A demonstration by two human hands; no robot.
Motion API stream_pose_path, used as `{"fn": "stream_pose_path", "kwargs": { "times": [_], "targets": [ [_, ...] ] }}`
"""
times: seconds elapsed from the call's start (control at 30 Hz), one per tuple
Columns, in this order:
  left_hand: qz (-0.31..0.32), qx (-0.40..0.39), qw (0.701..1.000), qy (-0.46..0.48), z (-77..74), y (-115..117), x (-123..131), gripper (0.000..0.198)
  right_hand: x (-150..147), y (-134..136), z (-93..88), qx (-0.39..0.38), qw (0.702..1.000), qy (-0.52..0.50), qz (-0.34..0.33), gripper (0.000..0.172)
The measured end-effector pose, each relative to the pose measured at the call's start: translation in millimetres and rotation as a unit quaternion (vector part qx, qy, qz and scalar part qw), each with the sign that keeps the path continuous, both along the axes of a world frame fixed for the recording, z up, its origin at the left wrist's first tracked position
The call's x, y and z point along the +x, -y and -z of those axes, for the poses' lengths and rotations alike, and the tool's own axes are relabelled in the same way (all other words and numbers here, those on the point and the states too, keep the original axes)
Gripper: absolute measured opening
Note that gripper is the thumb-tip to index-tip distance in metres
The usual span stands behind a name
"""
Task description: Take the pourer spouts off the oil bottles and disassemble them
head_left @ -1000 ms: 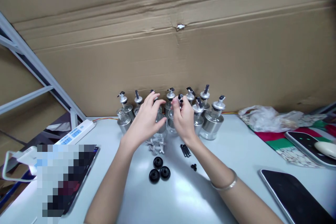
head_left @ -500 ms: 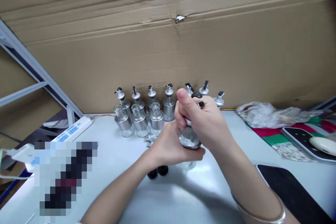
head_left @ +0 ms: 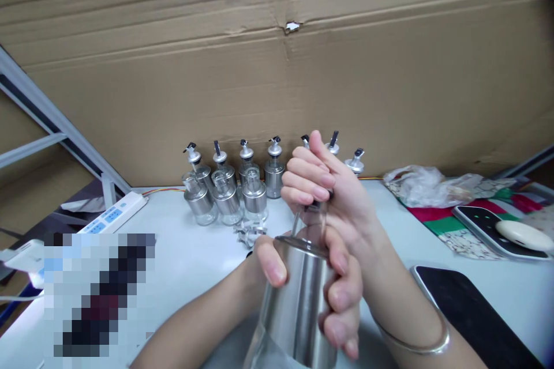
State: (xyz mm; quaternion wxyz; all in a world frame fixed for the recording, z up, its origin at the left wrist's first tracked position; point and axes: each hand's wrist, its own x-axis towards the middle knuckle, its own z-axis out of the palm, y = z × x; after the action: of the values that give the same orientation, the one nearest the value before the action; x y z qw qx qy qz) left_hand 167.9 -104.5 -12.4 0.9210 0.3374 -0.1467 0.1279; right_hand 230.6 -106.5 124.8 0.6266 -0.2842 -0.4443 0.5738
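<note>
Close in front of me is a glass bottle (head_left: 298, 294) with a brushed-steel sleeve, tilted with its base towards me. My left hand (head_left: 341, 294) is wrapped round the sleeve, thumb on the left side and fingers on the right. My right hand (head_left: 320, 179) is closed over the top of the neck, on a pour spout; only a black part of it shows below the fingers. Behind stand several similar bottles with pour spouts (head_left: 274, 167). In front of those are three bottles without spouts (head_left: 254, 196). Loose metal spouts (head_left: 251, 234) lie nearby, partly behind my left hand.
A cardboard wall (head_left: 216, 81) rises behind the bottles. At left are a power strip (head_left: 115, 213) and a metal frame (head_left: 47, 115). To the right lie a black flat device (head_left: 467, 311), another device with a white oval object (head_left: 523, 235), and a plastic bag (head_left: 433, 184) on patterned cloth.
The bottle has come closer and lower, and its sleeve now faces me. My right fingers have turned round the spout, with their backs less towards me. The view has shifted slightly.
</note>
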Motion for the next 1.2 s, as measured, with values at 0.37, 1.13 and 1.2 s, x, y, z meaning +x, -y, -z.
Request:
{"fn": "stream_pose_path", "kwargs": {
  "times": [0.37, 1.13, 1.2],
  "targets": [
    [0.053, 0.058, 0.997, 0.021, -56.1, -6.9, -30.7, 0.047, -10.0, 20.6, 1.6, 0.228, 0.924, 0.038, 0.304, 0.047],
    [-0.531, 0.522, 0.616, -0.257, -46.1, -49.1, -33.1, 0.038, 36.5, -2.7, 23.8, 0.137, 0.696, 0.675, 0.201, 0.020],
    [-0.548, 0.549, 0.571, -0.271, -44.7, -50.6, -33.3, 0.044, 34.0, -8.1, 28.3, 0.130, 0.673, 0.695, 0.218, 0.021]
  ]
}}
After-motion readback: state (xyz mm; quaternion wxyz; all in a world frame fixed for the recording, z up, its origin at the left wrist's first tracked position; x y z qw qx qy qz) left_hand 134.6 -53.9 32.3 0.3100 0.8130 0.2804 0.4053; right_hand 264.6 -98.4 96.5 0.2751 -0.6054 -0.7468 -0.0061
